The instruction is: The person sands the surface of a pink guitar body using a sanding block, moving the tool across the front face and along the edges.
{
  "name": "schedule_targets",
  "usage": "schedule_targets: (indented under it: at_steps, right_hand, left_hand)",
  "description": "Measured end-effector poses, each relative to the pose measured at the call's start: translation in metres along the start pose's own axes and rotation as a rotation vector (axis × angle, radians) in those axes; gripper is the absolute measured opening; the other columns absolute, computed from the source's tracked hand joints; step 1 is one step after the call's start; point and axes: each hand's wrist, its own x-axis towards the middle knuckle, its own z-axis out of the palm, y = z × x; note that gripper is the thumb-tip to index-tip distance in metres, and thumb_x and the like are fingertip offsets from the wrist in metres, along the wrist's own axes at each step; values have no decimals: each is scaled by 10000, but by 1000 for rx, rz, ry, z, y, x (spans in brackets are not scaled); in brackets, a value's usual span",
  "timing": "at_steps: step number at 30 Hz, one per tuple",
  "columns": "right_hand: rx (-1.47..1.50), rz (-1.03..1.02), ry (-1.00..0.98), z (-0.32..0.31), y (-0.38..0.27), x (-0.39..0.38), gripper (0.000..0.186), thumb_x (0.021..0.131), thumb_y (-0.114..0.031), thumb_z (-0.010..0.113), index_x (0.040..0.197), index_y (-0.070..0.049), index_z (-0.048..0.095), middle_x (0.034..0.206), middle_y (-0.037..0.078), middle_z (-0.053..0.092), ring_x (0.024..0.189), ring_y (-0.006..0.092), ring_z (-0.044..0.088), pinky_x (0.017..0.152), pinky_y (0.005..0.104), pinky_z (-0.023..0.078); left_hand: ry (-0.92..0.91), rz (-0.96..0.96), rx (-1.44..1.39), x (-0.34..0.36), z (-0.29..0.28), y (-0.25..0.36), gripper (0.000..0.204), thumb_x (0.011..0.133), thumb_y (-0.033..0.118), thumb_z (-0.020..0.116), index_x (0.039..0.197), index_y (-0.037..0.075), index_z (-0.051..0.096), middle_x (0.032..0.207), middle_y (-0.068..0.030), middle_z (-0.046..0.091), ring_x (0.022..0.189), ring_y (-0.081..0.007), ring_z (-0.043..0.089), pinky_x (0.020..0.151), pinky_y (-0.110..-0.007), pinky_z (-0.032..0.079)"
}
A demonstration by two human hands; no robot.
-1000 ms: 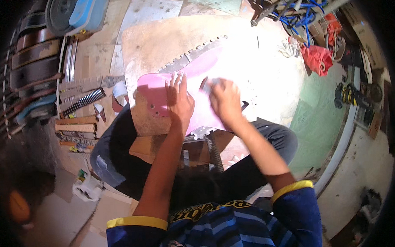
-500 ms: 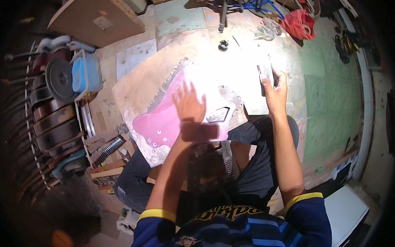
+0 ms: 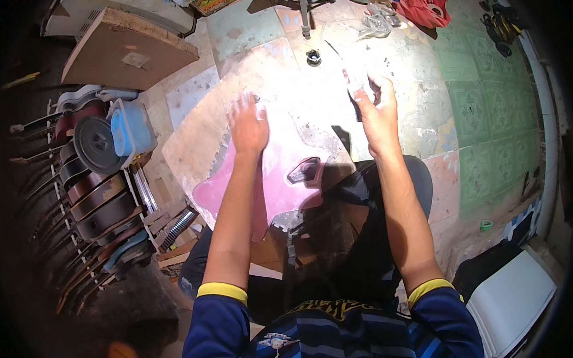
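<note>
A flat pink piece shaped like a guitar body (image 3: 286, 182), with an angular cut-out, lies on a worn board (image 3: 188, 154) over my lap. Beyond its middle, my left hand (image 3: 249, 126) rests palm down with fingers stretched out, holding nothing; its forearm crosses and hides part of the pink piece. To the right, my right hand (image 3: 379, 116) is raised, thumb and fingers closed around a small flat block with a dark edge (image 3: 353, 91). Strong glare washes out much of that block and the far part of the pink piece.
Several guitars (image 3: 104, 191) stand in a rack at the left, beside a clear plastic tub (image 3: 135, 127). A large brown panel (image 3: 121, 49) leans behind. Farther off lie a small round dark container (image 3: 314, 57) and a red bag (image 3: 422, 9). Green tiles (image 3: 493, 124) cover the right side.
My left hand has slid away from me and leftward across the pink piece. My right hand has come left with the block. The whole view has shifted slightly.
</note>
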Motion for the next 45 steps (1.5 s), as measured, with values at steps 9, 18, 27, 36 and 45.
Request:
schedule_targets:
  at_steps: [9,18,27,36,45]
  right_hand:
    - [45,-10,-24,5,-11,-6,451,935,-20,712,1341,41,525,1277,164,604,1189,239,583,1025,359,488]
    - [31,66,-34,9,-24,-9,457,941,-34,716,1355,33,535,1293,161,617,1207,231,585,1060,354,458]
    - [-13,56,-56,7,-8,-12,469,943,-48,716,1368,38,536,1311,165,615,1225,235,582,1070,352,453]
    - [-30,22,-55,11,-8,-10,477,922,-53,735,1351,32,544,1285,179,631,1210,248,597,1050,358,473]
    - [-76,51,-49,9,10,-9,478,918,-61,736,1354,26,563,1297,172,633,1219,255,597,1073,367,457]
  left_hand:
    - [-357,564,2,-80,-2,52,777,913,401,664,1567,63,417,1564,-218,452,1484,-365,386,1271,-545,192]
    - [-127,13,24,-62,5,8,689,1011,373,572,1561,-6,407,1605,-273,389,1496,-413,354,1276,-526,187]
    - [-338,-367,-165,-145,-11,-54,633,989,384,609,1538,94,483,1577,-208,462,1489,-403,372,1261,-551,198]
    - [-2,-471,86,-157,8,-68,764,994,348,585,1611,-3,303,1681,-256,263,1573,-422,197,1279,-566,97]
    - [-194,48,-36,-102,-9,38,758,998,442,599,1597,39,365,1642,-234,355,1535,-373,320,1265,-537,219]
